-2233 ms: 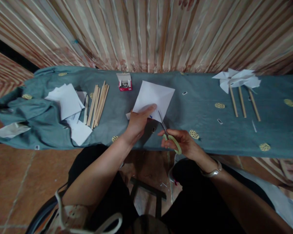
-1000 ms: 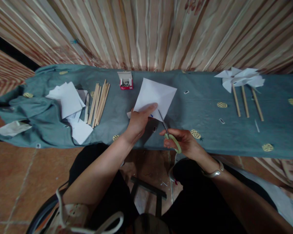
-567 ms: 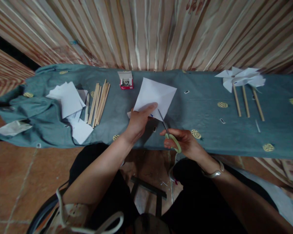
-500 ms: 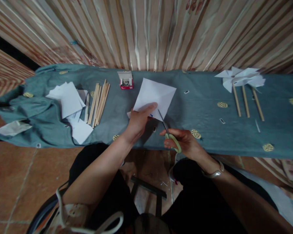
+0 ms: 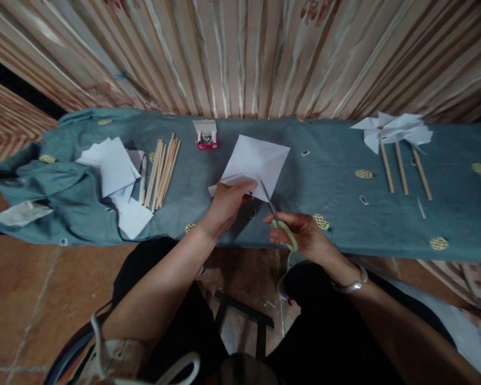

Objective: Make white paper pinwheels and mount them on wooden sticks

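Note:
A white square sheet of paper (image 5: 258,158) is pinched by my left hand (image 5: 230,202) at its near left side, thumb on top, fingers hidden beneath. Close to that thumb a small blue mark shows on the paper. In my right hand (image 5: 296,230) are scissors (image 5: 282,230) with pale green handles, their blades lying at the sheet's near right edge and pointing in toward its middle. Whether the blades are parted is hard to make out.
Left on the teal cloth (image 5: 324,160) lie white paper squares (image 5: 116,166), a white pen (image 5: 143,179) and several wooden sticks (image 5: 164,171). A small red box (image 5: 207,138) of metal pins stands behind. Paper pinwheels (image 5: 396,131) on sticks lie at the right.
My left thumb has shifted slightly down and left on the paper, and a fold line or edge by it shows more. The scissors keep nearly the same place.

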`<state>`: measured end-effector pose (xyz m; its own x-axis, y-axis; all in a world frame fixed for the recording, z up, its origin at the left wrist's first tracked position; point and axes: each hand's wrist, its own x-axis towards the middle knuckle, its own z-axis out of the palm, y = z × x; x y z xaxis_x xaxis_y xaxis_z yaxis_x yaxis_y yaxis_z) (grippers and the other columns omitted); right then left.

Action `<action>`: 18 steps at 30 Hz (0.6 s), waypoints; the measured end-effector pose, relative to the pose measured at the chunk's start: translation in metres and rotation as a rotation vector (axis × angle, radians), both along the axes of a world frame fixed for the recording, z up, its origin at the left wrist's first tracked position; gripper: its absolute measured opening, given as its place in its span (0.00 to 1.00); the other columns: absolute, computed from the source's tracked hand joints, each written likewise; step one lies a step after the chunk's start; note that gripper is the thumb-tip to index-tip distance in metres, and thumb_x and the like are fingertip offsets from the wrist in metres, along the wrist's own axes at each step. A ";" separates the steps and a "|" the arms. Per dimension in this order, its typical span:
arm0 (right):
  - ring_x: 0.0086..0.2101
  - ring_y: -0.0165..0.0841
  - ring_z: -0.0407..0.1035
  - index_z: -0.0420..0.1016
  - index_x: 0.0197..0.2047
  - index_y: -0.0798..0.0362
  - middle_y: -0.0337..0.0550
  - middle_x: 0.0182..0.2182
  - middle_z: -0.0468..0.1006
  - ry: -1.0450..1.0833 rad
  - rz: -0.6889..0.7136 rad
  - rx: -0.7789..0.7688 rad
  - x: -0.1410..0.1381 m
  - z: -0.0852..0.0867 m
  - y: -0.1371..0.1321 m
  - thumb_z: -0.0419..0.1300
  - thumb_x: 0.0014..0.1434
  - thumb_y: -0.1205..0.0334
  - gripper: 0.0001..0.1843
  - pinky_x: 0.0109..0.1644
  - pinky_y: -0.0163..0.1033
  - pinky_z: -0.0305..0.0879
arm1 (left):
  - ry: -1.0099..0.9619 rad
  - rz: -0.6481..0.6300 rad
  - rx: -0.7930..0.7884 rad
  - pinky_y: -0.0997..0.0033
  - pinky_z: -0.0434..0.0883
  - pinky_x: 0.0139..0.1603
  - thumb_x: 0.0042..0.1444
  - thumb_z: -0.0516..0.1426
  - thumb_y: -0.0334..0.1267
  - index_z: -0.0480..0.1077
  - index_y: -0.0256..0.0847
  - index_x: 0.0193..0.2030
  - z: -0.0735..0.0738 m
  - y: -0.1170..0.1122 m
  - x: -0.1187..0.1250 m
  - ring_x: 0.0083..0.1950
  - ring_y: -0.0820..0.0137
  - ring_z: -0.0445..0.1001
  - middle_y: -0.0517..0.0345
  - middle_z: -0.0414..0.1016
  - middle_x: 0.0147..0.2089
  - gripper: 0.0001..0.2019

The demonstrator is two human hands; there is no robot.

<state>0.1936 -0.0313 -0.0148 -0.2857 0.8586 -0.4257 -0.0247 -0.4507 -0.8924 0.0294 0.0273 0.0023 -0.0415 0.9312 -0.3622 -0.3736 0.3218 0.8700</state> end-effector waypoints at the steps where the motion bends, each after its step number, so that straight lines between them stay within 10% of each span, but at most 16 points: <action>1: 0.21 0.27 0.69 0.80 0.34 0.53 0.35 0.20 0.75 0.000 -0.001 0.006 0.000 0.000 0.000 0.75 0.37 0.45 0.25 0.24 0.34 0.68 | 0.003 0.003 -0.001 0.72 0.67 0.29 0.41 0.63 0.28 0.72 0.42 0.26 -0.001 0.000 0.000 0.29 0.71 0.73 0.62 0.75 0.28 0.06; 18: 0.23 0.30 0.71 0.81 0.38 0.52 0.36 0.21 0.76 -0.037 0.016 0.062 0.003 -0.007 -0.001 0.74 0.42 0.47 0.23 0.26 0.35 0.70 | 0.002 -0.031 0.027 0.74 0.66 0.26 0.38 0.64 0.31 0.71 0.39 0.24 -0.006 -0.002 0.002 0.26 0.74 0.69 0.61 0.73 0.26 0.05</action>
<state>0.1965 -0.0319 -0.0218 -0.2849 0.8791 -0.3822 0.0159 -0.3943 -0.9188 0.0313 0.0257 -0.0034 -0.0134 0.9414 -0.3369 -0.3624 0.3095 0.8792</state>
